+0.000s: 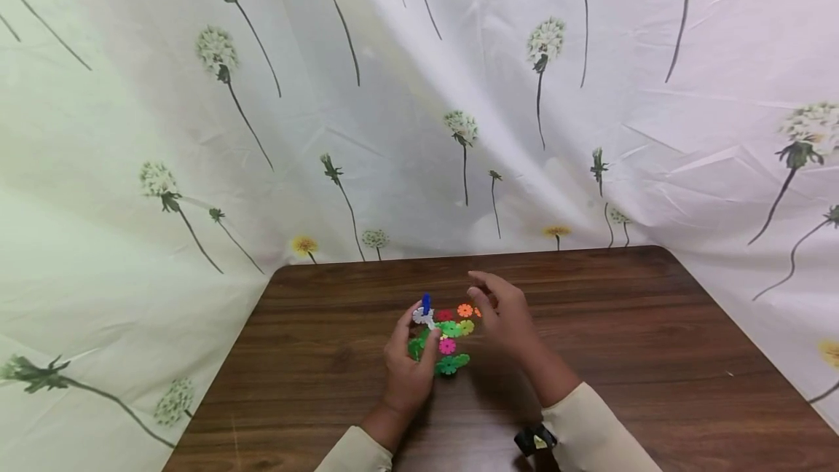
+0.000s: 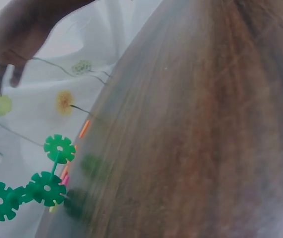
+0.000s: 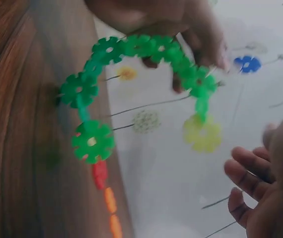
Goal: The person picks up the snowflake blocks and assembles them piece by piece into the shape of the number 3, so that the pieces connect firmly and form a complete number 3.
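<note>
My left hand (image 1: 408, 374) holds a curved chain of green flower-shaped interlocking discs (image 3: 109, 49), with a yellow disc (image 3: 202, 134) on one end. A white disc (image 1: 420, 317) and an upright blue disc (image 1: 426, 304) show at the left fingertips; how they join the chain is hard to tell. To the right, my right hand (image 1: 507, 315) is apart from the chain, fingers loosely bent and holding nothing. Close by, red (image 1: 445, 315), orange (image 1: 465, 310) and pink discs (image 1: 447, 346) appear; the left fingers partly hide the green discs in the head view.
The brown wooden table (image 1: 314, 355) runs back to a white cloth (image 1: 406, 166) printed with dandelions. A black strapped device (image 1: 536, 440) sits by the right sleeve (image 1: 590, 421). A small pale speck (image 1: 730, 374) lies on the table at right.
</note>
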A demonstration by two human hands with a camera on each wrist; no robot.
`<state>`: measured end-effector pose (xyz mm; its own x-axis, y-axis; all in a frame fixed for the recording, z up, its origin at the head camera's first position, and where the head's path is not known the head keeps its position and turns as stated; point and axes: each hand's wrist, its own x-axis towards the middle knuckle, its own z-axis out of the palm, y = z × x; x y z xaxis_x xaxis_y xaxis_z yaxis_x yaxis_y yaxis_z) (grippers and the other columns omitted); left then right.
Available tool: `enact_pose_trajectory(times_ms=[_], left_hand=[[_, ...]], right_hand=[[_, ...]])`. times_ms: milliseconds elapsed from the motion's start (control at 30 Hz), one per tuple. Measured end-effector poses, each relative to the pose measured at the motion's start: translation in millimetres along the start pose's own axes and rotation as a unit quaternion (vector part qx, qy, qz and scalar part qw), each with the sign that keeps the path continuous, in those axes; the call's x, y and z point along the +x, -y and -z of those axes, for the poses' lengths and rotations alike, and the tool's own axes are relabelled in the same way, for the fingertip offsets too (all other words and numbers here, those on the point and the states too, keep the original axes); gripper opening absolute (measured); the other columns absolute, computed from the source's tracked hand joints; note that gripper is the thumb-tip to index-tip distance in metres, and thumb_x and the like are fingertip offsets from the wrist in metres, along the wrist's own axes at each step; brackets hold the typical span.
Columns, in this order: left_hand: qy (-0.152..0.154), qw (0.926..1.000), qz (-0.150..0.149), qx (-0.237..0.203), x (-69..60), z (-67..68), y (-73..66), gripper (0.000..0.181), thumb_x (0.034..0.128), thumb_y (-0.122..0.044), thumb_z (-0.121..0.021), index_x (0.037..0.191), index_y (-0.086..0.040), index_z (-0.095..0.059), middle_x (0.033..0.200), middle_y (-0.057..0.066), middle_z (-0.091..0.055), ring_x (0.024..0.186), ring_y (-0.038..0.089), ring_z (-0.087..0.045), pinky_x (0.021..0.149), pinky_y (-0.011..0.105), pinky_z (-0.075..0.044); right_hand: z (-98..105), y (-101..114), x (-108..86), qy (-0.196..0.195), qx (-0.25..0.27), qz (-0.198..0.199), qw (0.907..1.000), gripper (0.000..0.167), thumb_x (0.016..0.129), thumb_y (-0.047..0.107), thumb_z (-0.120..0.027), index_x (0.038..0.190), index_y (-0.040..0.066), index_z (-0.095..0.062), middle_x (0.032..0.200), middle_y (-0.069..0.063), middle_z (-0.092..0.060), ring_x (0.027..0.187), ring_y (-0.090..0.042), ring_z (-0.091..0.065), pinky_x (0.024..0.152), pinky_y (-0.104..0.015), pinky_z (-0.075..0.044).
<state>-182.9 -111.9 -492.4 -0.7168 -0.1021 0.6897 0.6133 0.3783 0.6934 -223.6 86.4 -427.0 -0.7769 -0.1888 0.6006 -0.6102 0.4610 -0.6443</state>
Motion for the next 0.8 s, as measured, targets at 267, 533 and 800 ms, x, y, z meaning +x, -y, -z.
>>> enact_pose_trajectory(times_ms=[267, 533, 800], left_hand=[[0.002, 0.999, 0.033, 0.031, 0.4, 2.4, -7.4, 0.063, 0.1044, -0.013, -0.074, 0.163, -0.011, -0.05, 0.16, 0.013, -0.062, 0.141, 0.029, -0.062, 0.119, 0.028, -0.047], [0.012, 0.9994, 0.031, 0.014, 0.5, 3.0, -8.8, 0.064, 0.1048, -0.011, -0.073, 0.163, -0.011, -0.047, 0.159, 0.013, -0.061, 0.142, 0.022, -0.06, 0.118, 0.031, -0.05], [0.018, 0.9992, 0.027, 0.022, 0.6, 3.3, -9.8, 0.061, 0.1043, -0.011, -0.073, 0.161, -0.013, -0.052, 0.156, 0.009, -0.064, 0.138, 0.021, -0.061, 0.111, 0.054, -0.054]], right_hand=[[-4, -31, -3.5, 0.018, 0.05, -0.145, 0.9879, 0.029, 0.111, 0.012, -0.064, 0.135, -0.003, -0.071, 0.107, -0.015, -0.079, 0.081, -0.012, -0.06, 0.071, -0.024, -0.052], [-24, -62, -16.2, 0.054, 0.065, -0.175, 0.981, 0.025, 0.109, 0.011, -0.068, 0.131, 0.001, -0.074, 0.109, -0.011, -0.077, 0.093, -0.015, -0.064, 0.082, -0.026, -0.053], [-32, -76, -23.7, 0.115, 0.045, -0.129, 0.9839, 0.021, 0.106, 0.004, -0.07, 0.125, 0.003, -0.078, 0.12, -0.007, -0.077, 0.109, -0.021, -0.07, 0.096, -0.038, -0.059]])
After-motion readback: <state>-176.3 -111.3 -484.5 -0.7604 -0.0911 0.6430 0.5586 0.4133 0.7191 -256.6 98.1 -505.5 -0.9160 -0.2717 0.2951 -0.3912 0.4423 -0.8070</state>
